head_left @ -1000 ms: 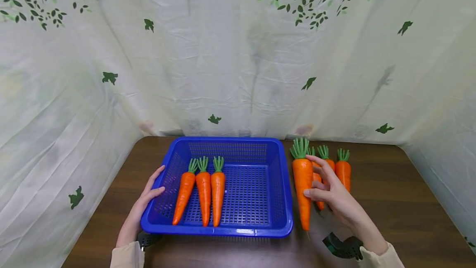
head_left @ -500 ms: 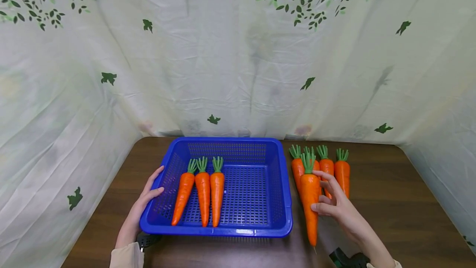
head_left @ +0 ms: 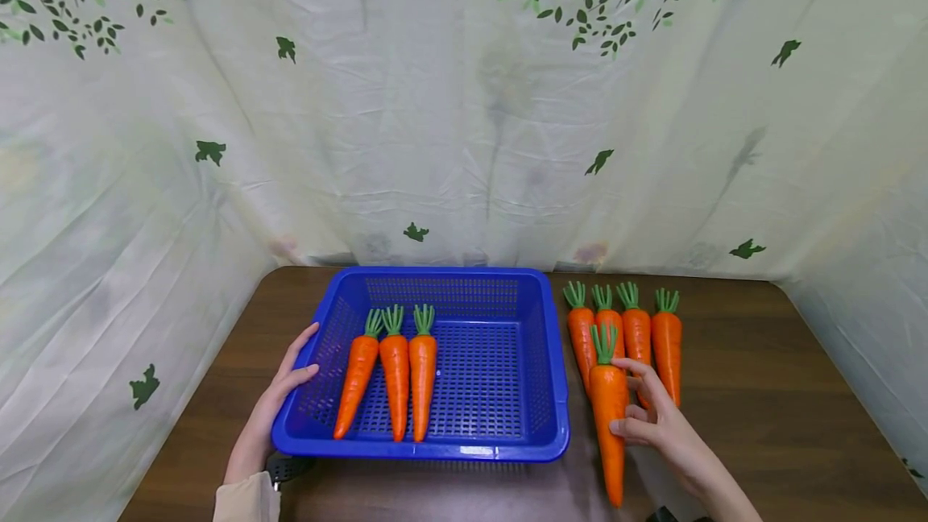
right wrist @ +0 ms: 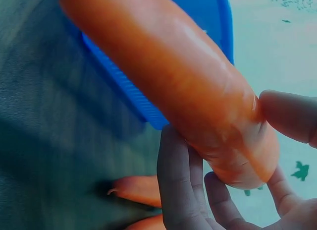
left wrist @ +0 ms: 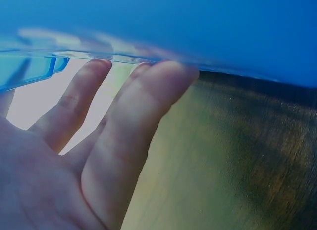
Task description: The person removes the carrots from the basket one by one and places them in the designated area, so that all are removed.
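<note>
My right hand pinches a carrot with green stalks between thumb and fingers, its tip pointing toward me. In the right wrist view the carrot fills the middle, with fingertips on both sides of its thick end. Behind it several carrots lie in a row on the table, partly overlapped by the held one. My left hand rests at the left rim of a blue plastic basket, its fingers fairly straight against the edge. Three carrots lie side by side in the basket's left half.
The brown wooden table reaches back to a pale curtain printed with leaves and branches, which also hangs at both sides. The basket's right wall stands just left of the loose carrots.
My right hand has drawn the held carrot toward me and slightly right, uncovering more of the row behind it. The left hand and the basket have stayed in place.
</note>
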Demonstrator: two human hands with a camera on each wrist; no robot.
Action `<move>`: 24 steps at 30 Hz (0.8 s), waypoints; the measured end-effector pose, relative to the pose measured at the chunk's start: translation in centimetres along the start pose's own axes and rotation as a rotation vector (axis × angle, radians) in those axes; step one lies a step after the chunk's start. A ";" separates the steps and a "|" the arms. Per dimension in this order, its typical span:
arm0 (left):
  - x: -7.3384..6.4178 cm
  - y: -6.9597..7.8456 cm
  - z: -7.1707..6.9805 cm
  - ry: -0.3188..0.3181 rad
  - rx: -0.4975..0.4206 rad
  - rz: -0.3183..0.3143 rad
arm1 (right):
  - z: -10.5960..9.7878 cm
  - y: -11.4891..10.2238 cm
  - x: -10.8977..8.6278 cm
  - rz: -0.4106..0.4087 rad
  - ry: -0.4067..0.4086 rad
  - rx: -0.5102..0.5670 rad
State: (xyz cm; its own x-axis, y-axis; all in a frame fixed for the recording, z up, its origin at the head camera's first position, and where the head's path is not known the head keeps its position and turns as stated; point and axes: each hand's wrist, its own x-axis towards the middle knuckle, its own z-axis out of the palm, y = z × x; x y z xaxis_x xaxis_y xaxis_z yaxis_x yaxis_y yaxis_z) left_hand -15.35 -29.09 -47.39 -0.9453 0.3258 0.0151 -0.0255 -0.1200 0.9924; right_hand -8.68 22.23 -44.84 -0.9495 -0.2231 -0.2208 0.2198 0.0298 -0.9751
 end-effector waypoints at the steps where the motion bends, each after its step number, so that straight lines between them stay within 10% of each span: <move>1: 0.0 0.0 0.0 -0.003 -0.001 0.002 | 0.0 0.1 -0.1 -0.003 -0.003 0.004; 24: 0.1 -0.1 0.0 -0.002 0.011 0.025 | -0.2 3.8 -1.3 -0.028 -0.062 -0.020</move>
State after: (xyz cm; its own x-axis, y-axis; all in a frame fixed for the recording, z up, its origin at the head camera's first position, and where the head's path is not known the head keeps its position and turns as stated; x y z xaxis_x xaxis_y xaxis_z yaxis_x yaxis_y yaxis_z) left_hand -15.43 -29.06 -47.50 -0.9450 0.3246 0.0400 0.0017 -0.1174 0.9931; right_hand -6.66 22.83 -48.25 -0.9392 -0.2841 -0.1927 0.1886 0.0419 -0.9812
